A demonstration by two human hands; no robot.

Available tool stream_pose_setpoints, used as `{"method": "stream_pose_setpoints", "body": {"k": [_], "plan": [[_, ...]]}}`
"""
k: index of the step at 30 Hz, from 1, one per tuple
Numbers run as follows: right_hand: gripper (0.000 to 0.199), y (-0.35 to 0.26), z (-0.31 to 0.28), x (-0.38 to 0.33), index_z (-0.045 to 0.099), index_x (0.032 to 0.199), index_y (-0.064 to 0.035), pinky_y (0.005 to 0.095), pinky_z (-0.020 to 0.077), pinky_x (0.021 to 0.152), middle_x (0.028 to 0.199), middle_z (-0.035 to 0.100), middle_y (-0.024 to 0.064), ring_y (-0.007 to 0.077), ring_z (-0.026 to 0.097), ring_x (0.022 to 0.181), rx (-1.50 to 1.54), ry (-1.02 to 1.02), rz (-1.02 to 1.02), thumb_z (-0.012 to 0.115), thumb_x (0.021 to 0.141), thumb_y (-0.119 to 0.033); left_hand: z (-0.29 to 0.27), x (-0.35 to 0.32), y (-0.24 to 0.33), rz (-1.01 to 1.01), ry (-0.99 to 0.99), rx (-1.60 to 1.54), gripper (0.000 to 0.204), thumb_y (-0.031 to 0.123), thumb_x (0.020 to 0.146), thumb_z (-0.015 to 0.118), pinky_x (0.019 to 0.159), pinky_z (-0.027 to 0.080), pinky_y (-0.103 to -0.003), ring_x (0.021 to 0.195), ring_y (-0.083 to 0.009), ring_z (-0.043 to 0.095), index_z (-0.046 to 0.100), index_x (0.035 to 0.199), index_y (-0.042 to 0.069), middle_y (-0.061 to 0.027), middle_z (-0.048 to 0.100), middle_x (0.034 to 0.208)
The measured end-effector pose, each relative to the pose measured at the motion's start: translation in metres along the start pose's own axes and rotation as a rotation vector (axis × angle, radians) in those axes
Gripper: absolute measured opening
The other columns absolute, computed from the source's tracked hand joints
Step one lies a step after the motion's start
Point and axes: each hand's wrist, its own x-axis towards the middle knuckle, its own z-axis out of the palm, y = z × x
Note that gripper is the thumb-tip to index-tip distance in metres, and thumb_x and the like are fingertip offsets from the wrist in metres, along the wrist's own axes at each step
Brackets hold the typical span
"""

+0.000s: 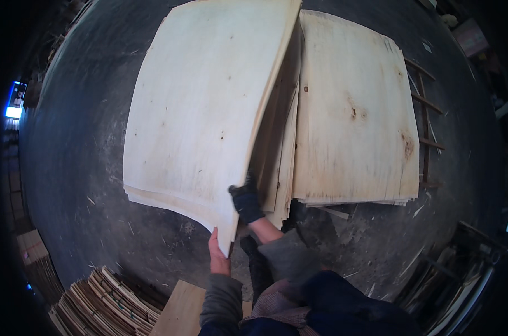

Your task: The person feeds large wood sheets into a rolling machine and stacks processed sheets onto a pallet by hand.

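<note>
One bare left grip (217, 259) and one gloved right grip (245, 203) clasp raised wood sheets (192, 106).

The wood sheets (192, 112) look smooth and matt, the wood stack (343, 151) knotty, the floor (80, 151) dull, the sleeves (223, 297) cloth.

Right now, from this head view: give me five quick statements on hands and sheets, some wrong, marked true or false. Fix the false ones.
1. The right hand grips the raised right edge of the left-hand pale sheets. True.
2. The left hand is at the near corner of those sheets. True.
3. Both hands wear gloves. False: only the right does; the left is bare.
4. The right-hand pale stack has an unmarked top. False: dark knots show on it.
5. A slatted frame lies right of that stack. True.
</note>
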Motion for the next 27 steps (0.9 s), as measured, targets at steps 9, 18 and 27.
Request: {"method": "stream_pose_setpoints", "body": {"k": [9, 18, 27], "plan": [[0.07, -0.08, 0.026, -0.017, 0.019, 0.132, -0.0016, 0.0333, 0.0197, 0.103, 0.133, 0.025, 0.0204, 0.0323, 0.024, 0.124, 0.311, -0.141, -0.258, 0.047, 0.068, 0.002, 0.04, -0.027, 0.045, 0.267, -0.041, 0.0, 0.039, 0.016, 0.085, 0.033, 0.096, 0.032, -0.042, 0.106, -0.0291, 0.047, 0.043, 0.118, -0.002, -0.0168, 0.048, 0.117], [0.074, 0.069, -0.052, 0.006, 0.027, 0.126, 0.0044, 0.0333, 0.0415, 0.085, 0.105, 0.053, 0.0219, 0.0301, 0.052, 0.097, 0.403, -0.242, 0.3, 0.065, 0.065, -0.014, 0.002, 0.011, -0.032, -0.037, 0.205, -0.209, 0.04, 0.023, 0.089, 0.037, 0.098, 0.03, -0.043, 0.112, -0.0312, 0.041, 0.039, 0.12, -0.003, -0.0163, 0.043, 0.123], [0.065, 0.162, -0.07, 0.025, 0.037, 0.119, 0.0036, 0.0329, 0.0491, 0.071, 0.095, 0.06, 0.0102, 0.0197, 0.058, 0.081, 0.651, -0.265, 0.605, 0.069, 0.066, -0.015, 0.003, 0.044, -0.08, -0.007, 0.238, -0.252, 0.041, 0.022, 0.09, 0.036, 0.099, 0.028, -0.046, 0.117, -0.0316, 0.035, 0.033, 0.124, -0.002, -0.0162, 0.037, 0.127]]}}
